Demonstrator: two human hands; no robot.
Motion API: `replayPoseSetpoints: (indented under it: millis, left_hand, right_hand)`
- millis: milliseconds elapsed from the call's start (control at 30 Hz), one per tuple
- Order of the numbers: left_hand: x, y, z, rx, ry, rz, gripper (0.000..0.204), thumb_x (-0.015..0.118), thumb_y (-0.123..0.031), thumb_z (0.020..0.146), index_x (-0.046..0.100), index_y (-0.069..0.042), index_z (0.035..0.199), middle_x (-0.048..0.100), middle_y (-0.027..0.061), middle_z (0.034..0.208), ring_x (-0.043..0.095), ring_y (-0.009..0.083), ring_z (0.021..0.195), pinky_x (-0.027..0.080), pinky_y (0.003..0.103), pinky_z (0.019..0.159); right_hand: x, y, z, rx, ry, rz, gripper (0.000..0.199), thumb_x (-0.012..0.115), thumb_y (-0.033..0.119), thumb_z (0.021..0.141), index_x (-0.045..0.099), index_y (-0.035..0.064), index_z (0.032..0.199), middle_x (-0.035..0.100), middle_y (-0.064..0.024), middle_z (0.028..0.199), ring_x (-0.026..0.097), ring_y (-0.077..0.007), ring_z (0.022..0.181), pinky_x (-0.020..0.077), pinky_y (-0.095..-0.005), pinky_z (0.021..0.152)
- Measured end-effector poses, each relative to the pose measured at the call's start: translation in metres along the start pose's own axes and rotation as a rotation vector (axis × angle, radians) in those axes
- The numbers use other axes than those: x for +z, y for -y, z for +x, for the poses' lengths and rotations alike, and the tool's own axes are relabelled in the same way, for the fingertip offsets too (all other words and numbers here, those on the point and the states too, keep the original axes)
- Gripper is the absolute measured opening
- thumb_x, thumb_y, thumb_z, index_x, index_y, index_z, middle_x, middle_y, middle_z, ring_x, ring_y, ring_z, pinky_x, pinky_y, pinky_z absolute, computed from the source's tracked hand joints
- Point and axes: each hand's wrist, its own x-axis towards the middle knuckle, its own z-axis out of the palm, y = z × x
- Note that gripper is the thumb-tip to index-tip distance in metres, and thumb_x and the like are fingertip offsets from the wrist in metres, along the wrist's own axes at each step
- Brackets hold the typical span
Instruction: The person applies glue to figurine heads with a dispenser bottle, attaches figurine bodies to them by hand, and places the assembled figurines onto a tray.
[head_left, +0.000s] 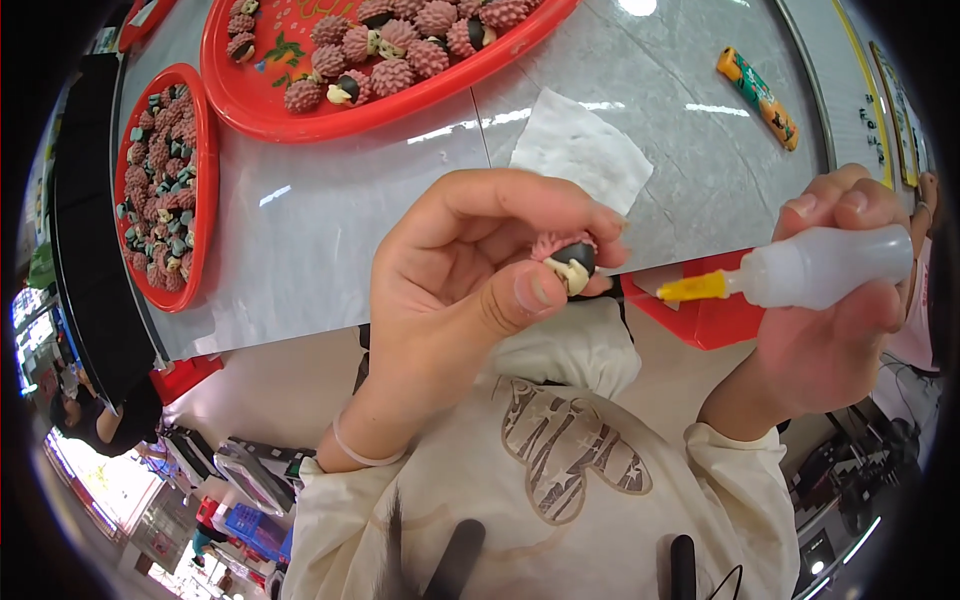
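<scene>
Between the thumb and fingers of my left hand [450, 260] is a small figurine [568, 258] with a pink knobbly shell, a black rounded part and a cream-coloured part. My right hand [830, 330] grips a translucent white squeeze bottle [835, 265], tilted nearly level. Its yellow nozzle tip [695, 287] points left toward the figurine, with a gap between them. Both hands are held up near the table's front edge. Beyond the left hand, a white tissue [582, 150] lies on the table.
A large red tray [330, 128] with pink knobbly figurines stands at the back of the grey table [320, 250]. At left, a narrower red tray [207, 200] holds pink and grey-green pieces. An orange-green tube-shaped object [760, 100] lies back right. Below the edge is a red container [700, 325].
</scene>
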Motion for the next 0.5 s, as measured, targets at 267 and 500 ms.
replayPoseSetpoints:
  millis: [267, 500]
  left_hand:
    - [0.000, 0.005, 0.002, 0.023, -0.005, 0.031, 0.038, 0.059, -0.023, 0.076, 0.044, -0.001, 0.103, 0.046, 0.0147, 0.099, 0.054, 0.0189, 0.083, 0.046, 0.022, 0.065]
    - [0.000, 0.008, 0.000, -0.006, 0.008, -0.029, 0.031, 0.056, -0.017, 0.078, 0.044, 0.001, 0.101, 0.046, 0.0163, 0.097, 0.055, 0.0210, 0.081, 0.047, 0.023, 0.069]
  right_hand:
    - [0.010, -0.008, 0.000, -0.090, -0.143, -0.216, 0.053, 0.050, 0.041, 0.078, 0.041, -0.0044, 0.103, 0.045, -0.0160, 0.092, 0.047, -0.0194, 0.087, 0.0404, -0.0225, 0.069]
    - [0.010, -0.006, -0.008, -0.296, -0.026, -0.194, 0.054, 0.050, 0.041, 0.077, 0.041, -0.0052, 0.103, 0.047, -0.0182, 0.091, 0.048, -0.0207, 0.081, 0.0415, -0.0255, 0.066]
